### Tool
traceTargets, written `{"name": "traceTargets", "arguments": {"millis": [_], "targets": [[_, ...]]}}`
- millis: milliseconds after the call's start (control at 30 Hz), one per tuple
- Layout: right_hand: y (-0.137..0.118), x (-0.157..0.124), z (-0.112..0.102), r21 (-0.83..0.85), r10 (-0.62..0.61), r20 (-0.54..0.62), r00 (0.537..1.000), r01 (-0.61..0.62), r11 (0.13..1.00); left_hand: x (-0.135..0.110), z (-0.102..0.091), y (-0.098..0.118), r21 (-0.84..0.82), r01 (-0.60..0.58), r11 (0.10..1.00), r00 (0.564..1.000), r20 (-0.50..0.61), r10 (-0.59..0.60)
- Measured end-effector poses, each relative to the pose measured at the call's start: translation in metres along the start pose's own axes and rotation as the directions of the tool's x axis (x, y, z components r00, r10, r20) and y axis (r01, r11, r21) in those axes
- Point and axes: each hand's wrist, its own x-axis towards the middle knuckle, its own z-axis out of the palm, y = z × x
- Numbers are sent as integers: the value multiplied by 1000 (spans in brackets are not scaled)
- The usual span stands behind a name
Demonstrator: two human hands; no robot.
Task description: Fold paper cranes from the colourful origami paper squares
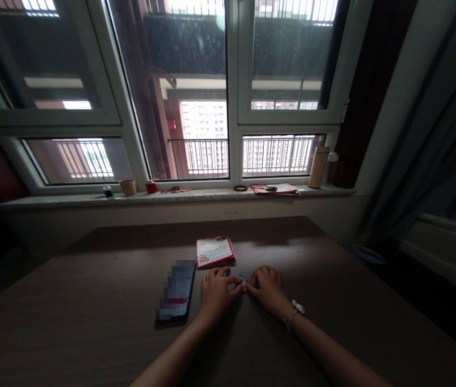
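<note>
Thumbs and forefingers nearly closed, the left hand and right hand pinched a small bluish piece between them over the table. A phone flanked the left hand; red-edged papers lay just beyond. Rightward, tabletop extended to its slanting edge.

Nothing readable, print on papers (tiny)

Brown table, speckled sill, pale-framed windows, dim grey curtain
</note>
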Motion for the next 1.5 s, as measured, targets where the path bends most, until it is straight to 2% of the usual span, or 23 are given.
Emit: {"name": "traceTargets", "arguments": {"millis": [567, 1033, 1300, 1500], "targets": [[-1, -4, -11, 72, -40, -40, 998, 42, 997, 0, 6, -4, -2, -32, 999, 999, 2, 32], [2, -4, -15, 83, -52, -33, 998, 55, 995, 1, 0, -2, 25, -26, 999, 999, 46, 25], [7, 2, -13, 64, -70, -22, 997, 71, 995, 4, 5, -10, -11, -133, 991, 991, 1, 133], [12, 7, -11, 73, -84, -29, 996, 86, 994, 5, 2, -7, -39, -163, 986, 986, 38, 165]]}}
